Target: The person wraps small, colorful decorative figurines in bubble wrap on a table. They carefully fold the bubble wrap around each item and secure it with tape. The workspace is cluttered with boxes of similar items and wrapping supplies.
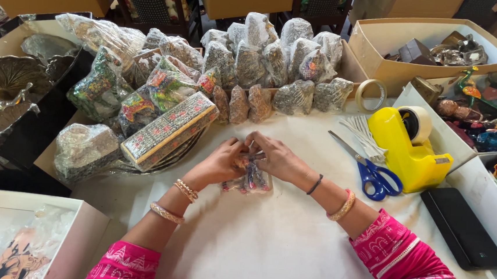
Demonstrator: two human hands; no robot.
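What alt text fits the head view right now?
Both hands, left and right, pinch a small clear-wrapped figurine on a white table. Wrapped figurines sit behind; blue scissors and a yellow tape dispenser lie right.

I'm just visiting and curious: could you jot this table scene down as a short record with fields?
left hand: left hand pinching top of small wrapped packet
right hand: right hand gripping same packet
packet: clear wrap, colourful item inside, on white table cover
right of hands: blue-handled scissors, yellow tape dispenser
behind hands: wrapped figurines
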